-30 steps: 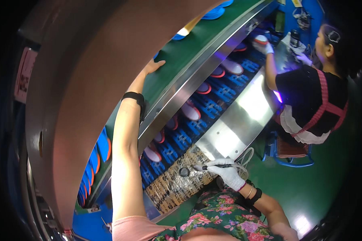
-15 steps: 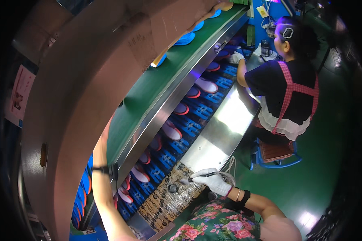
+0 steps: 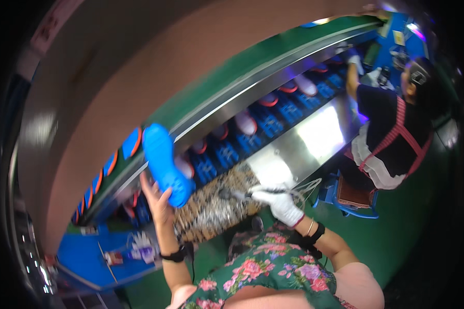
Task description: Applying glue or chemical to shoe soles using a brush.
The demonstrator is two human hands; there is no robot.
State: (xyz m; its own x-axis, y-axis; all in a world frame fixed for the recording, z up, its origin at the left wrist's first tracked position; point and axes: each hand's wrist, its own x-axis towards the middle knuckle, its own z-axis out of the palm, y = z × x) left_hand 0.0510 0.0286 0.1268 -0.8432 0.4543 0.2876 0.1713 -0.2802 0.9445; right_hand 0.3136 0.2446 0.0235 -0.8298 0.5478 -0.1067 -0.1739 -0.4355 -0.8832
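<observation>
My bare left hand (image 3: 160,203) grips a bright blue shoe sole (image 3: 160,154) near its lower end, holding it up at the edge of the conveyor. The sole's blue face shows a cluster of small marks near the bottom end. In my white-gloved right hand (image 3: 282,205) is a slim brush (image 3: 239,195) with a dark handle, its blurred tip over the patterned, plastic-wrapped ledge (image 3: 216,213). A pale tube (image 3: 307,190) loops beside the glove and seems to lead to the brush.
Blue soles with orange rims (image 3: 110,162) line the green belt (image 3: 201,98) at left. Below it, shoes (image 3: 246,122) sit on a lower conveyor with blue holders (image 3: 270,126). A co-worker (image 3: 384,113) sits at right by a metal ledge (image 3: 319,129). A brown overhead panel (image 3: 113,67) hangs close.
My left hand has come back from the green belt with a blue sole in it. The view has swung round; my right hand still holds the brush over the ledge.
</observation>
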